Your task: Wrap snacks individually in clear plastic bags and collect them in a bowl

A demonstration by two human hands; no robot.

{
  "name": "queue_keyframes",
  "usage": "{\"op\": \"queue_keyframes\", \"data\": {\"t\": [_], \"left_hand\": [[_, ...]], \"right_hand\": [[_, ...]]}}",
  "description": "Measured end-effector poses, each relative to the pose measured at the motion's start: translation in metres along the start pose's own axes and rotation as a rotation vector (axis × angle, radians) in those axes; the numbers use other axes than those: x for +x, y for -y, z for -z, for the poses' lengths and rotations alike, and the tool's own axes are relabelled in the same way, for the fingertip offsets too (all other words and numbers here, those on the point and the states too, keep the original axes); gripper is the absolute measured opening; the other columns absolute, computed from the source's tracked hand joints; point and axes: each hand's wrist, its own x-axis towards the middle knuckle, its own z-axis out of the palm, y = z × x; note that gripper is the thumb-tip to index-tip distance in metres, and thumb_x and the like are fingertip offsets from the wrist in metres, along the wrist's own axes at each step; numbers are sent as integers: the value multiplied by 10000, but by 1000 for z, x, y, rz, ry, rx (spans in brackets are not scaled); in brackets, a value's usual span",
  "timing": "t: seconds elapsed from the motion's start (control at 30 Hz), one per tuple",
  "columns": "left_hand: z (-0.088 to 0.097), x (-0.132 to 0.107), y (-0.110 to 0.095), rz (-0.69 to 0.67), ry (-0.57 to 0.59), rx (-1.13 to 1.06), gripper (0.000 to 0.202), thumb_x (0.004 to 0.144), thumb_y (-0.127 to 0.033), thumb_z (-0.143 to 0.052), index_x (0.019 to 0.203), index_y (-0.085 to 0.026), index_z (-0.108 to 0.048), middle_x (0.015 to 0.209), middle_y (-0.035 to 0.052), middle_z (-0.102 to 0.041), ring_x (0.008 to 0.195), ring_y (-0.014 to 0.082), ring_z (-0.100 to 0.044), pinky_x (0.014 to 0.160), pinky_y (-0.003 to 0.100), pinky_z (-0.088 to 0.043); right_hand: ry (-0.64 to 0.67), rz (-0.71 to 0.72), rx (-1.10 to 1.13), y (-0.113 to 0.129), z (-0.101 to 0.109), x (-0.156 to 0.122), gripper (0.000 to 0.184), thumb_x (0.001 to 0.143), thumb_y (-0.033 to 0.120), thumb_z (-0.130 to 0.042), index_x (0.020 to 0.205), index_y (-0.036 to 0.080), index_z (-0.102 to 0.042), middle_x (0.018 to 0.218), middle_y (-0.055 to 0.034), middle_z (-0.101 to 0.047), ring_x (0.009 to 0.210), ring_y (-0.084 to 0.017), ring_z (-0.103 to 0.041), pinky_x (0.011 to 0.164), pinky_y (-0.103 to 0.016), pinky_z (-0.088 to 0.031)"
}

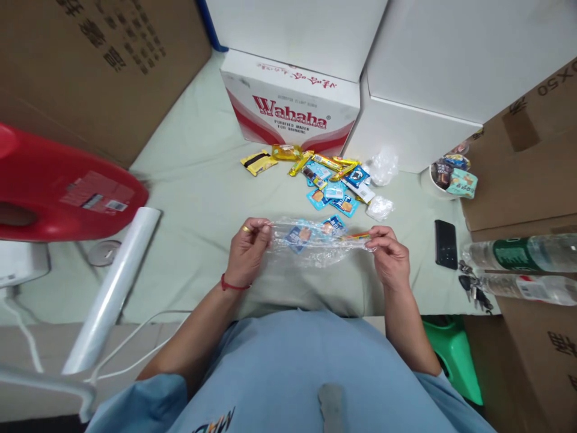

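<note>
My left hand (247,249) and my right hand (389,255) each pinch one end of a clear plastic bag (315,242), stretched level between them above the pale green table (198,204). Small blue and orange snack packets show through the bag. Beyond the bag lies a loose pile of snack packets (329,177) in yellow, blue and white wrappers. A yellow packet (258,161) lies apart at the pile's left. Two crumpled clear bags (382,180) sit at the pile's right.
A Wahaha carton (291,102) and white boxes stand at the back. A red machine (58,186) and a roll of clear film (115,282) are at the left. At the right lie a black phone (445,243), keys (473,291), water bottles (518,252) and a snack-filled cup (446,174).
</note>
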Motion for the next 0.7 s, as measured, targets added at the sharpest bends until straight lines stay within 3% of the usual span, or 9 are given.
{"op": "queue_keyframes", "data": {"t": [0.13,0.23,0.3,0.4,0.57,0.7], "left_hand": [[2,-2,-1,-95,-22,118,375,872,-584,-756,918,-224,-660,954,39,-658,851,156,-614,758,279,-523],[4,0,6,29,-70,88,429,843,-622,-759,924,-224,-623,1020,59,-689,938,176,-646,787,281,-528],[5,3,13,146,-109,5,451,819,-621,-772,922,-224,-583,952,41,-697,835,152,-658,728,262,-525],[7,8,22,226,-201,-61,421,820,-562,-767,907,-232,-519,804,-18,-648,636,104,-616,593,223,-483],[12,16,29,205,-343,69,240,960,-444,-580,964,-255,-433,715,-78,-602,393,70,-481,407,212,-304],[21,18,34,165,-382,257,131,1010,-364,-498,986,-256,-428,611,-117,-544,336,69,-406,397,218,-278]], "right_hand": [[-29,5,-26,-4,1,-5,77,881,325,-788,816,286,-799,1177,-69,-644,951,-212,-618,886,-415,-525],[-39,12,-90,-4,1,-12,122,894,351,-761,796,285,-793,1198,-80,-653,969,-234,-615,904,-457,-532],[-16,42,-148,-1,2,-17,164,912,370,-732,782,295,-799,1192,-87,-658,1050,-271,-623,932,-494,-535],[118,125,-246,8,5,-25,223,956,356,-670,797,339,-824,1194,-82,-677,1110,-298,-608,920,-516,-544],[372,297,-547,5,19,-36,336,960,161,-598,901,386,-841,1262,-31,-728,1160,-284,-558,985,-529,-508],[453,274,-688,-11,37,-46,338,889,91,-577,887,314,-830,1302,-48,-731,1184,-294,-558,980,-535,-508]]}}
